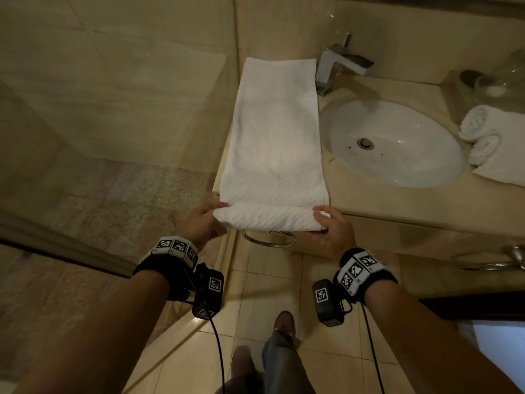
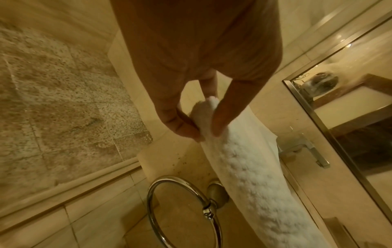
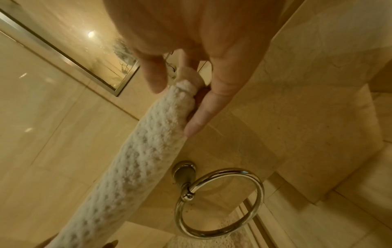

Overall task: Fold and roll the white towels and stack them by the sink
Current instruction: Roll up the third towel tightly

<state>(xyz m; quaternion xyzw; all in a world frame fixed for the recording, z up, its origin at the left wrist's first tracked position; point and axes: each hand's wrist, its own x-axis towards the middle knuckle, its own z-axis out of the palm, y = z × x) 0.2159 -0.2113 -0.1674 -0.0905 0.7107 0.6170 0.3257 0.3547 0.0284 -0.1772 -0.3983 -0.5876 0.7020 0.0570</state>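
A long white towel [image 1: 274,137] lies folded lengthwise on the beige counter [image 1: 369,203], left of the sink [image 1: 397,143]. Its near end is turned over into a low roll [image 1: 268,218] at the counter's front edge. My left hand [image 1: 208,221] pinches the roll's left end [image 2: 203,115] between thumb and fingers. My right hand [image 1: 326,223] grips the roll's right end [image 3: 186,87], thumb along its side. Two rolled white towels [image 1: 480,133] rest on a flat white cloth at the sink's right.
A chrome tap [image 1: 338,65] stands behind the sink. A chrome towel ring [image 1: 270,240] hangs on the cabinet front just under the roll. Glass jars [image 1: 500,81] sit at the back right. A glass shower screen [image 1: 113,109] is on the left.
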